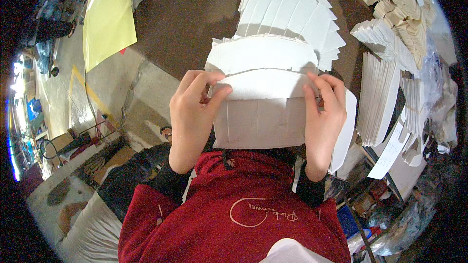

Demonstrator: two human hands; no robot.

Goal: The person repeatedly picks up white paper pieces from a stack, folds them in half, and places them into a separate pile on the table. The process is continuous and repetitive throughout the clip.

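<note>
A white sheet of thin card (268, 85) with a crease across it lies in front of me at the near edge of the brown table. Its shaded lower panel hangs toward my body. At the card's left edge, my left hand (191, 109) pinches it between thumb and fingers. On the opposite edge my right hand (327, 112) grips it the same way. Just beyond is a fanned pile of similar white cards (285, 12); the held card overlaps its near part. Another white curved-edge piece (347, 131) shows beside my right wrist.
Stacks of white card (375, 100) stand to the right, with cream-coloured stacks (397, 12) farther back. A written-on paper slip (388, 151) juts out there. At the far left is a yellow sheet (109, 19). Clear plastic (409, 214) lies at lower right.
</note>
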